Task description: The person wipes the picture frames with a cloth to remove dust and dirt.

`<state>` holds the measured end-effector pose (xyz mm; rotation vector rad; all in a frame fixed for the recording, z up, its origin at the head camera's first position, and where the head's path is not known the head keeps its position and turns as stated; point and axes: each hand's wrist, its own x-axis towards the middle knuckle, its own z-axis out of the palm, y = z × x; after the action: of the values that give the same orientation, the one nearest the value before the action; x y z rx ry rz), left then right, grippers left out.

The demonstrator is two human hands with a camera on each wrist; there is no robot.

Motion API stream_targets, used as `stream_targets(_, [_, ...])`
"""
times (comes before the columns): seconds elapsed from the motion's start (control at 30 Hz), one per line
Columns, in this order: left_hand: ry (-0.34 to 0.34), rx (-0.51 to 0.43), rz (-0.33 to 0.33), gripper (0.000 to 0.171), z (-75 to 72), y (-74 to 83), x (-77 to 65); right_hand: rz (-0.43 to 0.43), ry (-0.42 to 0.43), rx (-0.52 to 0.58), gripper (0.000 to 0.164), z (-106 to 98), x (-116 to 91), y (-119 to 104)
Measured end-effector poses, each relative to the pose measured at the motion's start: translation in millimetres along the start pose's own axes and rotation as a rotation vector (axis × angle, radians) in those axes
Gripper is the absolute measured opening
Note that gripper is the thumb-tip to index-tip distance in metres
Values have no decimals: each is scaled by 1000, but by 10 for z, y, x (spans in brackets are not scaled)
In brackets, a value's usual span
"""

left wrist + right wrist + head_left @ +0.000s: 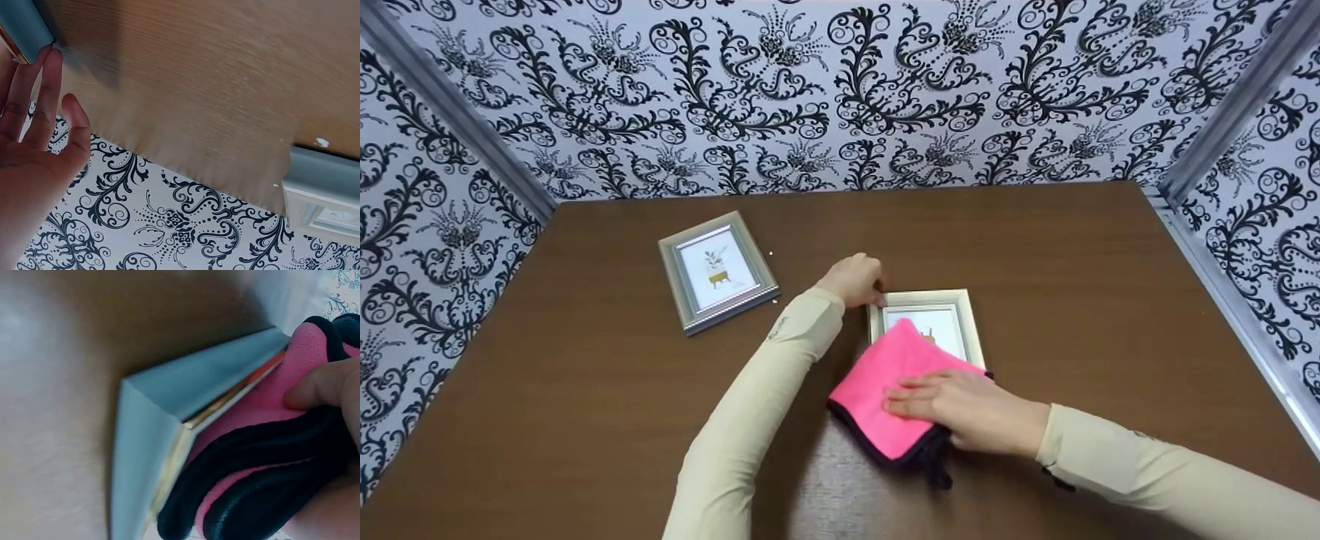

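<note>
Place reads as a purpose-built work booth; type of building unclear. White walls with black floral scrollwork [780,112] on three sides, straight grey metal corner posts [457,112], brown wood-grain tabletop [1072,300] between.

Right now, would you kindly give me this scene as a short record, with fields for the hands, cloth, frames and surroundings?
Left hand: holds the right frame at its upper left corner
Right hand: rests on the cloth
Cloth: pink with dark edging, covering the lower part of the right frame
Left frame: lies face up, apart from both hands
Table: brown, under both frames
Specks: small, white, beside the left frame
Wall: white with black scrollwork
</note>
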<state>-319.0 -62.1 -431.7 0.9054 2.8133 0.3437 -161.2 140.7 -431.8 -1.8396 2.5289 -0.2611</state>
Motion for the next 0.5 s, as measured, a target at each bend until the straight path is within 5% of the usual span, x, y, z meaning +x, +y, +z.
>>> stream_targets(0.33, [-8,11,-63,9,4,7,-30,170,-25,-96,67,-11,194,231])
stream_targets(0.5, [-7,31,-69,10,-10,44,-17,131,-66,-81,71,-36,168,155])
